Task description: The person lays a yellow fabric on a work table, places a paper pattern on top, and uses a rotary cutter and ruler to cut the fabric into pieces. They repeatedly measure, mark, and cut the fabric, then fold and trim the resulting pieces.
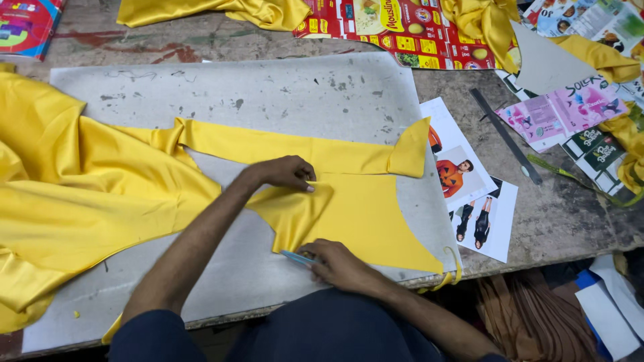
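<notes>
Currently, the left hand (285, 172) is pressing down on the yellow satin fabric (355, 208), its fingers curled close together with the tips resting on a fold. The right hand (339, 265) is pinching a small blue piece of tailor's chalk (295, 257) against the lower edge of the fabric, fingers narrowed around it. The fabric is lying spread over a grey board (268, 94) on the worktable (570, 221), with its bulk gathered at the left. Printed fashion sheets (469, 194) and a dark ruler (506, 137) are lying to the right of the board, apart from both hands.
</notes>
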